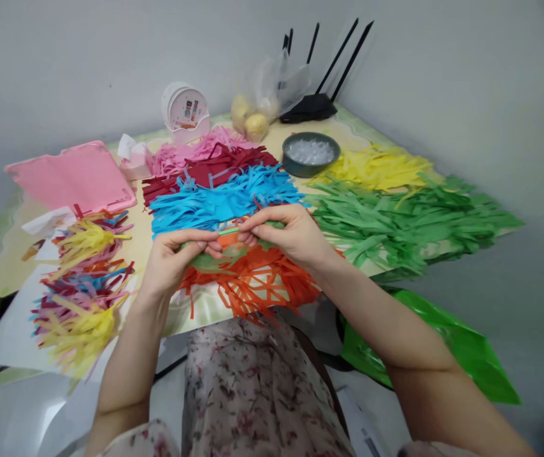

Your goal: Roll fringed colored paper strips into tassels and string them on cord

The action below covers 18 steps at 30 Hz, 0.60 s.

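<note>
A thin green paper strip (228,232) is stretched between my two hands. My left hand (179,251) pinches one end of it, thumb against fingers. The other end is pinched by my right hand (284,231). Both hands hover over a pile of orange fringed paper (257,276) at the table's near edge. Just beyond them lies blue fringed paper (224,193). To the right of my right hand spreads a heap of green fringed paper (395,219). Some green paper shows behind my fingers, partly hidden.
Dark red (205,171), pink (200,149) and yellow fringed paper (381,166) lie farther back. A bowl (310,154) of clear pieces and a black router (308,108) stand behind. Multicoloured tassels (81,298) and a pink folder (72,178) are left; a green bag (433,336) hangs right.
</note>
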Tool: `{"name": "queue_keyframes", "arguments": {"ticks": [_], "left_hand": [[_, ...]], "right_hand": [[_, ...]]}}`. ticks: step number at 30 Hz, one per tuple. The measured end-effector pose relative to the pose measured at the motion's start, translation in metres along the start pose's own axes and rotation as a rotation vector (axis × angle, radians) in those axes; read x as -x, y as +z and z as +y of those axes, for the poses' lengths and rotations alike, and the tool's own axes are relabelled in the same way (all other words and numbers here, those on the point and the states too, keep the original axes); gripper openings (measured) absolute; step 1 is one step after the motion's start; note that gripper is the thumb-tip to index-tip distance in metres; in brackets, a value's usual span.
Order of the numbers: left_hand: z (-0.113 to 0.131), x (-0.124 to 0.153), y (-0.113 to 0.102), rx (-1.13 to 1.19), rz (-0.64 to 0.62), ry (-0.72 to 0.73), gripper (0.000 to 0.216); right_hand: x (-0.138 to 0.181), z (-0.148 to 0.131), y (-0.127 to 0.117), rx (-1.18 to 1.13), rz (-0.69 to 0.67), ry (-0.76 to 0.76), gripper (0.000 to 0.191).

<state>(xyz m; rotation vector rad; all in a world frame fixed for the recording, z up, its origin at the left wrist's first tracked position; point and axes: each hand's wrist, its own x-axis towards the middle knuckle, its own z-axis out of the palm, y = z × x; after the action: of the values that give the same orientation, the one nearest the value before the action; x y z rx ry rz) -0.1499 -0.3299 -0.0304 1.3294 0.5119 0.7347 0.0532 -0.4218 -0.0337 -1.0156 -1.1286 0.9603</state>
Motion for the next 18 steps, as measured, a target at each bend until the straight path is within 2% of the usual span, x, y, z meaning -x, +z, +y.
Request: {"name": "queue_keyframes", "arguments": {"ticks": [4,6,9,11,16,18], "left_hand": [[-0.003,0.006,-0.005,-0.147,-0.055,0.177,0.013],[0.003,0.011,-0.01,-0.35,-0.12,0.243,0.019],[0.018,0.014,-0.014,-0.672,-0.173,0.306,0.018],[0.026,0.013,-0.012,-0.801,-0.171,0.352,0.016],[0.027,0.002,-0.005,-0.934,-0.31,0.38,0.016],[0.023,0.0,-0.006,-1.04,-0.264,0.438,0.016]], "right_hand": [[0.002,0.004,0.001,0.061,0.024,-0.062,0.015],[0.005,0.002,0.0,0.215,0.007,-0.208,0.02],[0.008,-0.006,-0.004,0.52,-0.104,-0.506,0.025],[0.007,-0.01,-0.005,0.669,-0.201,-0.641,0.024],[0.008,-0.015,-0.006,0.894,-0.318,-0.821,0.02],[0.009,-0.017,-0.007,0.941,-0.357,-0.821,0.021]]}}
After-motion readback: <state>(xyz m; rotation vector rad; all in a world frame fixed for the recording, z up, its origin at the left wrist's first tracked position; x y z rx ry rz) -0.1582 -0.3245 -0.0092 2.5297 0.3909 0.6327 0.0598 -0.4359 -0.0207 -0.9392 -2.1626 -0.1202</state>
